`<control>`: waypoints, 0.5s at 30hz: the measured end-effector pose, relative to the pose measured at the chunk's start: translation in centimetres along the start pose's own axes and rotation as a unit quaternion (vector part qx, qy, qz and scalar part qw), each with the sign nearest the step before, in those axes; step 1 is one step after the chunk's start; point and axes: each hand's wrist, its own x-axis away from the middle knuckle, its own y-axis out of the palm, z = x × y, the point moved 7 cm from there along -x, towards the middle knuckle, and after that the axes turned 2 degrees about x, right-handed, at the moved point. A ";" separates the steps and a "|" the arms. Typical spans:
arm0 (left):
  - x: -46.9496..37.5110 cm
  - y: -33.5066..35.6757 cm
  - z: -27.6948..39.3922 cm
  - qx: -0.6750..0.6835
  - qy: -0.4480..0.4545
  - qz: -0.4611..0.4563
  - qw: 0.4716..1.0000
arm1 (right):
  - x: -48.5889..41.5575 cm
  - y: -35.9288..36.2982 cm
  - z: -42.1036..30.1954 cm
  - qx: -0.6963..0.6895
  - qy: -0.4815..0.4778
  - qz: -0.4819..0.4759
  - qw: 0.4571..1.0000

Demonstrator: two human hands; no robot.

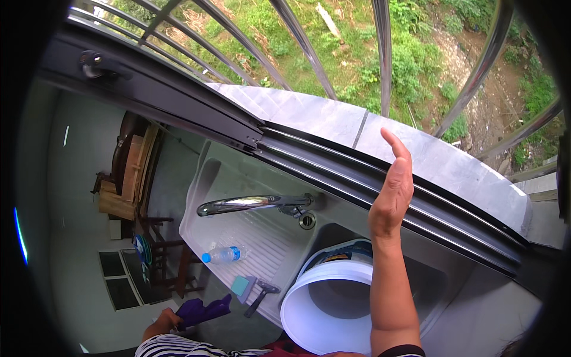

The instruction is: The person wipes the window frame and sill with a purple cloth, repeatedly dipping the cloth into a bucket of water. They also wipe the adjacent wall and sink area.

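Note:
My left hand (pixel 167 320) grips a purple cloth (pixel 203 312) at the lower left, beside the sink's near edge. Seen edge-on, my right hand (pixel 395 192) is raised over the black sliding-window track (pixel 321 156) with nothing visible in it; whether it touches the frame I cannot tell. Below that arm, a white plastic bucket (pixel 296 312) is tilted in the sink basin, its open mouth towards me. Part of it is hidden by my forearm. On the ribbed drainboard (pixel 272 250) lie a blue-capped plastic bottle (pixel 225 255), a teal sponge (pixel 240 285) and a black-handled scraper-like tool (pixel 261 298).
A chrome faucet (pixel 254 204) arches over the sink, near a round drain fitting (pixel 307 221). Outside the sill (pixel 308 109), metal bars (pixel 382 58) stand above a grassy slope. Wooden furniture (pixel 120 198) is stacked across the room.

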 end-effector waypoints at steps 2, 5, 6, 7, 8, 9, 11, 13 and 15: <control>0.7 0.3 1.3 -0.086 0.082 0.022 0.993 | 0.1 -0.2 -0.2 0.007 -0.037 0.036 0.999; 4.0 -0.3 2.1 -0.189 0.125 0.074 0.971 | 0.0 0.8 -0.3 0.176 -0.036 -0.004 0.984; 5.1 -0.6 2.7 -0.185 0.129 0.077 0.971 | -0.1 0.8 -0.4 0.164 -0.035 -0.005 0.986; 6.2 -0.9 3.2 -0.178 0.131 0.076 0.972 | -0.3 0.9 -0.5 0.161 -0.040 -0.017 0.986; 7.1 -1.4 3.6 -0.173 0.130 0.075 0.973 | -0.3 0.8 -0.8 0.152 -0.047 -0.023 0.987; 7.8 -2.1 4.5 -0.162 0.130 0.078 0.975 | -0.4 0.7 -1.0 0.146 -0.055 -0.024 0.988; 8.7 -3.2 6.0 -0.146 0.126 0.082 0.978 | -0.5 0.8 -0.8 0.148 -0.041 -0.047 0.987; 9.2 -4.2 7.4 -0.134 0.126 0.092 0.979 | -0.4 0.4 -0.7 0.116 -0.042 -0.043 0.991; 9.5 -4.9 8.6 -0.130 0.127 0.098 0.978 | -0.2 -0.1 -0.4 0.086 -0.039 -0.041 0.995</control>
